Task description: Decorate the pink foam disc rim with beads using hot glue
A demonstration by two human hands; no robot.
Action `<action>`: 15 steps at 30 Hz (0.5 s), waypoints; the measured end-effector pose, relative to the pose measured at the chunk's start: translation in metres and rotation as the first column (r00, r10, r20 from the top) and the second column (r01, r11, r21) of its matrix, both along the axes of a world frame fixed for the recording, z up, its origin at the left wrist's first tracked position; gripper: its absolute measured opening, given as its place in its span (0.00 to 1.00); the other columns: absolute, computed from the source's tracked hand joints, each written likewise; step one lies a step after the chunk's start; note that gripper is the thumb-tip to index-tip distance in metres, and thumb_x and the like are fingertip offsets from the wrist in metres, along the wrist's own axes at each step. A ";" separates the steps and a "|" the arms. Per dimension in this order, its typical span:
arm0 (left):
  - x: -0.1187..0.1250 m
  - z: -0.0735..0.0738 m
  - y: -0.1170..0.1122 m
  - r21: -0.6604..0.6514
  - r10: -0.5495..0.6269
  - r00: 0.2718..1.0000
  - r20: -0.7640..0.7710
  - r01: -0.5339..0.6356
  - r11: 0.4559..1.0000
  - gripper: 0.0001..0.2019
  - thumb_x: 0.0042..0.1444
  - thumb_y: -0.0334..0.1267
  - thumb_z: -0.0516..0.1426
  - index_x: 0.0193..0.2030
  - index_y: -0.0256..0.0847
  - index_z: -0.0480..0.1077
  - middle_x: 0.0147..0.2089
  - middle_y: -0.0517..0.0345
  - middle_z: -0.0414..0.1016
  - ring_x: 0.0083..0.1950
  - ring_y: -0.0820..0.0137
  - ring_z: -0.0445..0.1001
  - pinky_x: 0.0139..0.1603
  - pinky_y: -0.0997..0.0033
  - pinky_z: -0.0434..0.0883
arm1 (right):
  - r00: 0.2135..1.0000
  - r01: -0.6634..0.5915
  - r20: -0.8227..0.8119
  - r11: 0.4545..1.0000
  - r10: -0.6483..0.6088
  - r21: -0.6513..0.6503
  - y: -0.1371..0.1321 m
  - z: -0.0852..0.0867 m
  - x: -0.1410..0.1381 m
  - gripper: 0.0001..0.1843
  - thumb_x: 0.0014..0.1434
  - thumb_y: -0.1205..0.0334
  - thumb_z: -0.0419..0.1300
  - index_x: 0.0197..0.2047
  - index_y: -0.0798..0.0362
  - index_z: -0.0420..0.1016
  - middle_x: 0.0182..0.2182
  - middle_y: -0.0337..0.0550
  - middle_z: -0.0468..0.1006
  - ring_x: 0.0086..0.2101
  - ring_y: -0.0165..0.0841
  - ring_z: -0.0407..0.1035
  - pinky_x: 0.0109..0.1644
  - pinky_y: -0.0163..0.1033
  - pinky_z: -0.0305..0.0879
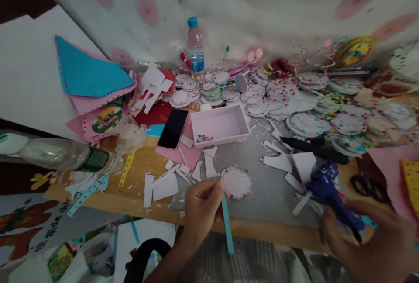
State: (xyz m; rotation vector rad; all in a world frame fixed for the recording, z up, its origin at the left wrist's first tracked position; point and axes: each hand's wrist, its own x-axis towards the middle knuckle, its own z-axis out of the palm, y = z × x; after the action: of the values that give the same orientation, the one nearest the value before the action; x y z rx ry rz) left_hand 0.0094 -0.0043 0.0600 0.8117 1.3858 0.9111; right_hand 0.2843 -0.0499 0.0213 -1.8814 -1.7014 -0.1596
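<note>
My left hand (201, 206) is closed in a pinch on a thin teal stick (226, 219) whose top meets a white paper disc (235, 182) edged with coloured dots, lying on the grey mat (271, 195). My right hand (369, 235), blurred by motion at the lower right, grips the handle of a blue glue gun (327, 189) whose nozzle points up and left. The two hands are well apart.
A white shallow box (220, 125) and a black phone (173, 129) lie behind the disc. Several finished discs (304, 123) pile up at the back, near a water bottle (195, 45). Paper scraps, black scissors (368, 184), a lying bottle (55, 154) and coloured foam sheets (88, 73) surround the wooden table (137, 165).
</note>
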 end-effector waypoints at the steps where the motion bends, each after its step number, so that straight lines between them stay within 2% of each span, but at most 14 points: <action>1: 0.003 0.001 0.001 -0.001 -0.001 1.000 -0.007 0.001 1.000 0.20 0.52 0.51 0.57 0.19 0.37 0.68 0.10 0.65 0.61 0.11 0.78 0.57 0.12 0.80 0.52 | 0.985 -0.172 0.015 0.982 0.171 0.072 0.001 0.004 -0.014 0.12 0.50 0.62 0.64 0.36 0.46 0.65 0.28 0.50 0.73 0.29 0.43 0.69 0.35 0.51 0.67; 2: 0.006 0.002 0.002 -0.002 -0.011 1.000 -0.018 0.011 1.000 0.19 0.52 0.50 0.56 0.19 0.37 0.68 0.10 0.66 0.59 0.11 0.78 0.56 0.12 0.79 0.51 | 0.933 -0.359 0.011 0.926 0.360 0.118 0.003 0.008 -0.030 0.13 0.50 0.62 0.64 0.38 0.47 0.66 0.29 0.47 0.73 0.31 0.42 0.69 0.34 0.48 0.67; 4: 0.012 0.003 0.004 0.026 -0.031 0.997 -0.069 0.033 0.999 0.18 0.54 0.47 0.55 0.19 0.38 0.67 0.10 0.67 0.56 0.12 0.79 0.54 0.13 0.78 0.50 | 0.751 -0.659 0.039 0.743 0.659 0.116 0.012 0.015 -0.061 0.13 0.51 0.65 0.63 0.40 0.48 0.67 0.30 0.42 0.75 0.31 0.37 0.69 0.38 0.45 0.67; 6: 0.016 0.004 0.005 0.103 -0.038 0.988 -0.152 0.054 0.993 0.17 0.54 0.43 0.54 0.17 0.38 0.65 0.12 0.66 0.56 0.15 0.78 0.56 0.17 0.78 0.52 | 0.657 -0.752 0.057 0.648 0.752 0.121 0.024 0.022 -0.088 0.09 0.55 0.69 0.59 0.39 0.51 0.68 0.30 0.41 0.77 0.32 0.35 0.69 0.42 0.44 0.66; 8: 0.019 0.005 0.006 0.176 -0.035 0.975 -0.218 0.075 0.982 0.17 0.54 0.41 0.54 0.16 0.38 0.63 0.15 0.65 0.56 0.20 0.77 0.56 0.20 0.77 0.54 | 0.612 -0.788 0.094 0.595 0.785 0.158 0.037 0.028 -0.106 0.07 0.58 0.71 0.54 0.39 0.52 0.69 0.30 0.42 0.78 0.33 0.34 0.69 0.42 0.44 0.65; 11: 0.021 0.005 0.008 0.191 -0.019 0.968 -0.252 0.069 0.979 0.18 0.54 0.42 0.54 0.16 0.38 0.61 0.16 0.65 0.53 0.21 0.77 0.54 0.21 0.77 0.52 | 0.574 -0.817 0.199 0.539 0.795 0.205 0.052 0.034 -0.117 0.11 0.60 0.74 0.50 0.36 0.51 0.70 0.27 0.41 0.78 0.32 0.33 0.68 0.41 0.42 0.63; 13: 0.021 0.004 0.009 0.180 -0.015 0.971 -0.240 0.060 0.982 0.19 0.55 0.44 0.55 0.17 0.38 0.61 0.16 0.66 0.53 0.21 0.77 0.53 0.20 0.77 0.52 | 0.570 -0.821 0.247 0.527 0.784 0.220 0.058 0.034 -0.116 0.12 0.59 0.76 0.51 0.32 0.50 0.69 0.23 0.39 0.75 0.30 0.32 0.66 0.39 0.40 0.62; 15: 0.020 0.001 0.009 0.180 -0.022 0.974 -0.225 0.063 0.982 0.20 0.58 0.48 0.54 0.19 0.38 0.65 0.16 0.65 0.55 0.21 0.76 0.56 0.20 0.76 0.54 | 0.595 -0.802 0.220 0.553 0.773 0.228 0.061 0.030 -0.112 0.13 0.58 0.76 0.52 0.27 0.50 0.66 0.20 0.37 0.71 0.27 0.31 0.64 0.36 0.39 0.60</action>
State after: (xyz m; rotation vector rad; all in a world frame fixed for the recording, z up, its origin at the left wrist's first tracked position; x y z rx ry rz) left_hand 0.0297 0.0043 0.0608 1.1098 1.4839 0.9484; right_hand 0.1726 0.0114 0.0517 -0.7405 -2.2727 -0.1332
